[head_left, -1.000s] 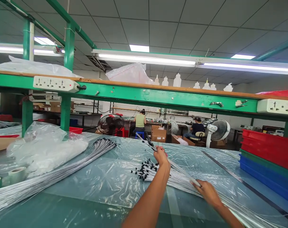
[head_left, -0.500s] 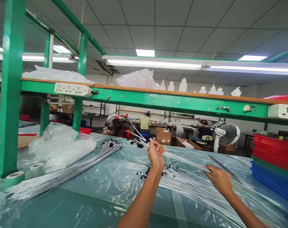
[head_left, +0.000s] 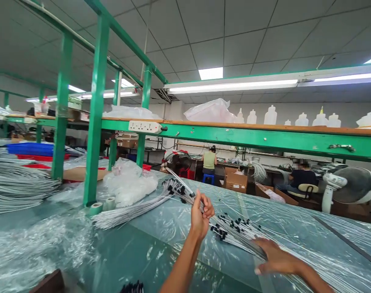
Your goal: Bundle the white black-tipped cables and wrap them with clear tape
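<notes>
My left hand (head_left: 202, 213) is closed around a bundle of thin grey-white cables (head_left: 234, 234). Black connectors (head_left: 185, 195) stick out past its fingers on the far left side. To the right, my right hand (head_left: 273, 256) is slightly blurred, its fingers stretched and its thumb apart, at the same bundle; whether it touches the cables I cannot tell. More loose cables (head_left: 298, 260) with black ends lie on the plastic-covered table (head_left: 161, 260) beneath and beyond it. A separate sheaf of cables (head_left: 133, 213) lies to the left, its black ends pointing away.
Tape rolls (head_left: 96, 208) and crumpled clear bags (head_left: 128, 183) sit by a green post (head_left: 95, 122). A dark metal strip (head_left: 347, 238) lies at the right. An overhead shelf (head_left: 203, 130) holds bottles. Beyond the table are a fan (head_left: 350, 185) and two seated people.
The view has swung left. My left hand keeps the bundle, which now sits lower, near the left sheaf. My right hand has gone from gripping the cables to spread fingers.
</notes>
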Demonstrator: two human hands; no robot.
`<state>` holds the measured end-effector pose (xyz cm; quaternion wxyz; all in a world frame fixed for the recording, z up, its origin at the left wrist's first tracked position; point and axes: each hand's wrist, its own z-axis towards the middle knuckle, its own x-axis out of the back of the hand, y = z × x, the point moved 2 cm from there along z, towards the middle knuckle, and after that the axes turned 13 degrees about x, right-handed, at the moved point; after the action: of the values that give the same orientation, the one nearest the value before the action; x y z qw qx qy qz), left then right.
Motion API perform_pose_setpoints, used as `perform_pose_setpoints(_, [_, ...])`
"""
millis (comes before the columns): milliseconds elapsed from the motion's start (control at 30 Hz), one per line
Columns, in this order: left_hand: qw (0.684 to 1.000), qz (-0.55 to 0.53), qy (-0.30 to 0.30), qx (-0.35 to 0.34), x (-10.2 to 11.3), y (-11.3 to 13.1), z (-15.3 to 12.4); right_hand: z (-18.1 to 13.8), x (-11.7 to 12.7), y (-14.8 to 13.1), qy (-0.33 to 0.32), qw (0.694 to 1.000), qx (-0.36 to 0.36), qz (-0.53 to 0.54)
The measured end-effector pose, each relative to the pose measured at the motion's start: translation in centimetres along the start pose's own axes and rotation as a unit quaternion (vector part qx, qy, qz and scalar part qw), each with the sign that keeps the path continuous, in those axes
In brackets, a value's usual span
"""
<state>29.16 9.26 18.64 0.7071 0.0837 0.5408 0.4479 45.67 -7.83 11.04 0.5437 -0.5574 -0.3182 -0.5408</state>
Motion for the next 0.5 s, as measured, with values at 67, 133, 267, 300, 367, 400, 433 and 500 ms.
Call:
perform_pose_setpoints(67, [1.000, -0.006, 0.004, -0.004, 0.3, -0.1, -1.4, -0.2, 2.2, -1.7, -0.074, 0.993, 0.012, 0.092])
perform_pose_setpoints(133, [1.000, -0.019, -0.004, -0.006, 0.0, -0.2, -2.7, -0.2, 4.6, -3.9, -0.065, 0.984, 0.012, 0.165])
perform_pose_setpoints(267, [0.999, -0.016, -0.043, 0.004, -2.2, -0.9, -5.2, 0.5, 8.2, -9.6, 0.045, 0.975, 0.027, 0.217])
perform_pose_setpoints(300, [0.999, -0.008, -0.050, 0.008, -2.9, -1.2, -5.7, 0.8, 8.6, -11.3, 0.062, 0.971, 0.042, 0.229])
perform_pose_setpoints(367, [0.998, 0.004, -0.055, 0.004, -3.9, -1.8, -6.8, 1.3, 9.2, -14.8, 0.073, 0.962, 0.078, 0.252])
perform_pose_setpoints(400, [0.999, 0.011, -0.050, -0.002, -4.2, -2.1, -7.3, 1.6, 9.4, -16.7, 0.077, 0.958, 0.095, 0.261])
perform_pose_setpoints(433, [0.999, 0.021, -0.042, -0.007, -4.3, -2.5, -7.7, 2.1, 9.6, -18.5, 0.082, 0.954, 0.110, 0.268])
perform_pose_setpoints(500, [0.998, 0.047, -0.034, -0.007, -4.3, -3.2, -8.3, 3.2, 10.0, -22.1, 0.101, 0.945, 0.144, 0.277])
